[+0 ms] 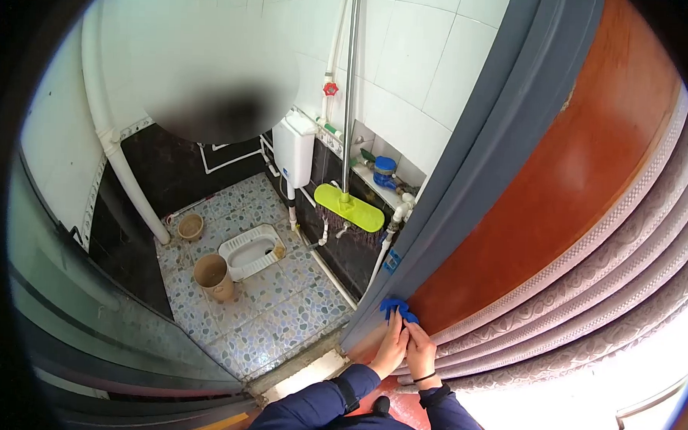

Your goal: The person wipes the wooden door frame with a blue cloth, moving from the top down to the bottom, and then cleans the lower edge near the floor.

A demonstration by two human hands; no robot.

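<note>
Dark blue sleeves (462, 424) are seen nearest, and from them the left hand (388, 351) and the right hand (421, 356) are extended side by side, a thin black band (425, 377) being worn at the right wrist. A blue cloth (399, 309) is grasped at the fingertips of both hands; how firmly it is pinched by each cannot be told. It is held at the lower part of a grey door frame (475, 159), where the frame is met by a reddish-brown panel (542, 191). To the right, the panel is bordered by a gathered, patterned curtain (576, 306). Beyond the threshold (308, 373), a floor (256, 337) is covered in pebble-patterned tiles. On it a brown bucket (220, 289) is stood close beside a white squat toilet (237, 270), and farther back a small basin (192, 235) is placed near a white pipe (136, 191). A yellow-green broom head (355, 210) is carried on a long metal pole (351, 86). Behind it, a white cistern (293, 149) is mounted against the wall, and a red valve handle (330, 89) is fitted above.
</note>
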